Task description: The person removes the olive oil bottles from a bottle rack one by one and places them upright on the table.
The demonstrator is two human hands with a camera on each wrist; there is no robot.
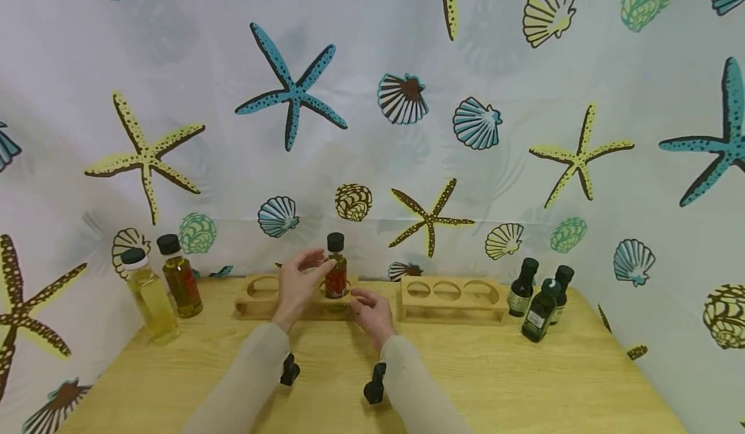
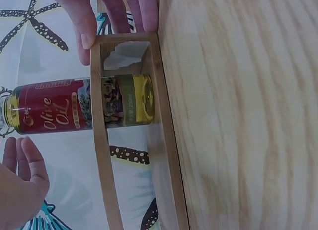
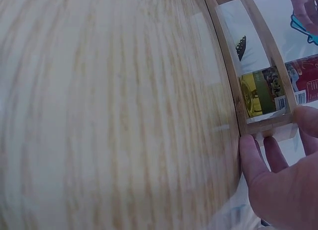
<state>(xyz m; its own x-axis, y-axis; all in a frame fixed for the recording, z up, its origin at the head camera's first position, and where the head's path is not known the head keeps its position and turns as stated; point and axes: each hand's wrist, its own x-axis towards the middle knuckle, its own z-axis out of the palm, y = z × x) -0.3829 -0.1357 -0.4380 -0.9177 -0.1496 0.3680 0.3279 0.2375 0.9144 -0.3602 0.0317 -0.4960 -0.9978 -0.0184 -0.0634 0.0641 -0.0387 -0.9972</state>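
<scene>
A bottle of olive oil (image 1: 335, 280) with a black cap and red label stands upright in the right-end hole of the left wooden bottle rack (image 1: 254, 306). In the left wrist view its base (image 2: 144, 98) reaches the rack's lower board. My left hand (image 1: 298, 284) is beside the bottle's upper part, fingers loosely bent; the left wrist view shows a gap between fingertips and glass. At the rack's right end, my right hand (image 1: 375, 314) holds the wood. Its thumb touches the upper rail and other fingers lie against the end, as the right wrist view (image 3: 285, 185) shows.
Two oil bottles, one pale (image 1: 152, 298) and one with a red label (image 1: 182, 282), stand at the table's left. To the right are a second wooden rack (image 1: 451, 312) and three small dark bottles (image 1: 540, 311). A patterned cloth (image 1: 361, 156) hangs behind.
</scene>
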